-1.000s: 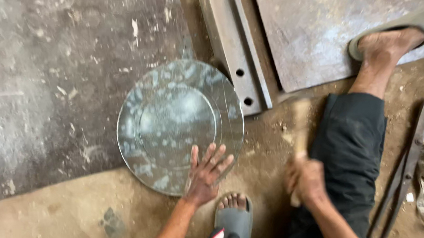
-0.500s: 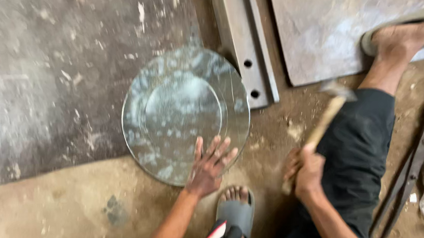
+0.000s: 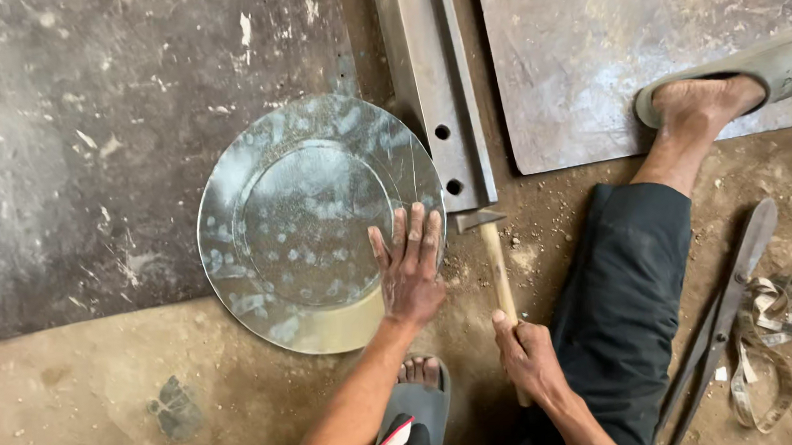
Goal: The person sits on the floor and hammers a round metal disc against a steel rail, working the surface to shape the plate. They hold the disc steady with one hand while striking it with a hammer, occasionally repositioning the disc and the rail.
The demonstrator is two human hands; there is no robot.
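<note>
Pressing L hand (image 3: 410,266) flat on metal disc (image 3: 308,221), R hand (image 3: 528,357) gripping hammer (image 3: 495,267).

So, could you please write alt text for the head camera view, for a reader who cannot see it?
A person sitting on a dirt floor presses the left hand flat on a round metal plate, while the right hand grips a wooden-handled hammer, its head at the plate's edge. Long metal shears lie to the right.
</note>
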